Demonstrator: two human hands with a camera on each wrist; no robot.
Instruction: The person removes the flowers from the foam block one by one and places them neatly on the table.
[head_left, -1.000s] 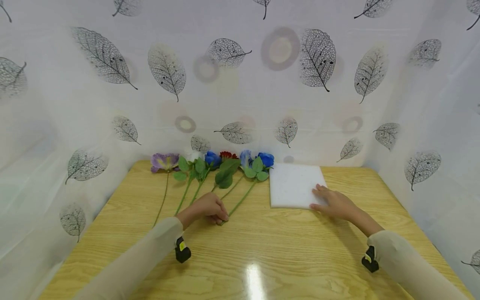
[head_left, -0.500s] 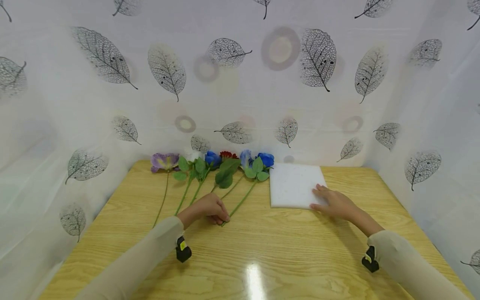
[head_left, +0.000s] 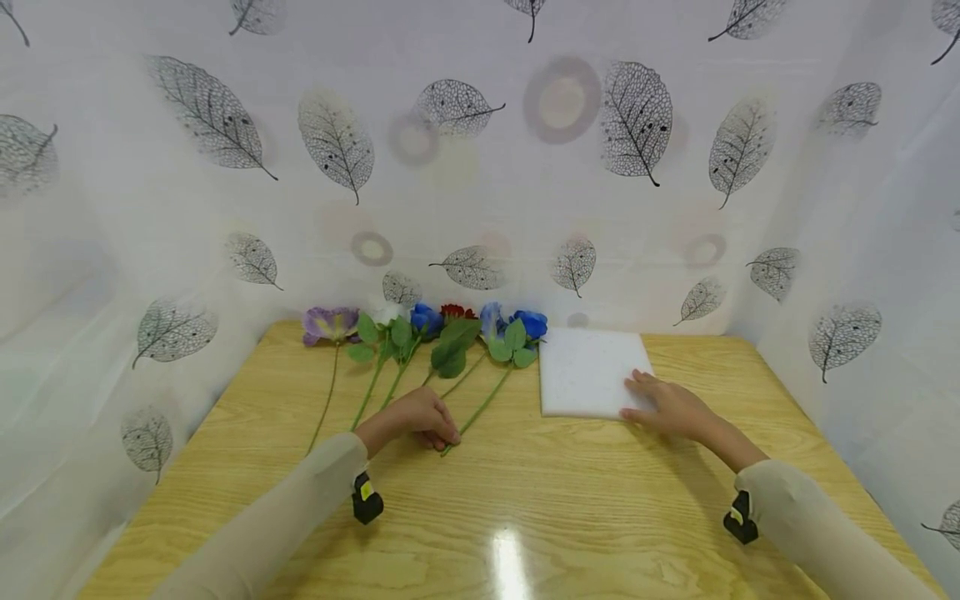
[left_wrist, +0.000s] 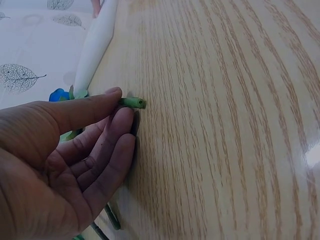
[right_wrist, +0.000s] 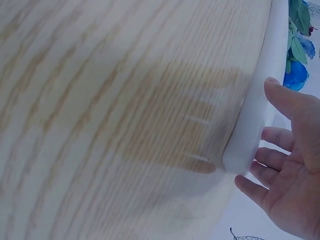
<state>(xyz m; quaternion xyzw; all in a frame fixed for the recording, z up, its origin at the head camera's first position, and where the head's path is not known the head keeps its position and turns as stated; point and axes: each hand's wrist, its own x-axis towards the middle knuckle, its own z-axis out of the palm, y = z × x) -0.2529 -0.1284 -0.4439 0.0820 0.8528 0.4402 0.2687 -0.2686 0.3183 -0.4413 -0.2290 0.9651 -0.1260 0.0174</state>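
My left hand [head_left: 420,417] pinches the lower stem of a blue rose [head_left: 529,324] between thumb and forefinger. In the left wrist view the cut end of the green stem [left_wrist: 134,102] sticks out past the fingertips, close over the table. The other fingers are loosely bent below it. My right hand [head_left: 667,406] rests at the right edge of a white foam sheet [head_left: 588,375], its fingers relaxed. In the right wrist view the thumb lies at the sheet's near edge and the fingers [right_wrist: 272,157] touch its side. The rose's bloom lies beside the sheet's far left corner.
Left of the rose lie several artificial flowers in a row: a purple one [head_left: 330,324], a white one [head_left: 388,312], another blue rose [head_left: 426,320], a red one [head_left: 457,312] and a pale blue one [head_left: 491,319]. A leaf-print curtain [head_left: 480,200] borders the wooden table [head_left: 570,492].
The blue rose has shifted slightly toward me, its bloom and leaves a little lower and left. My left hand has crept slightly right; my right hand stays put on the foam sheet.
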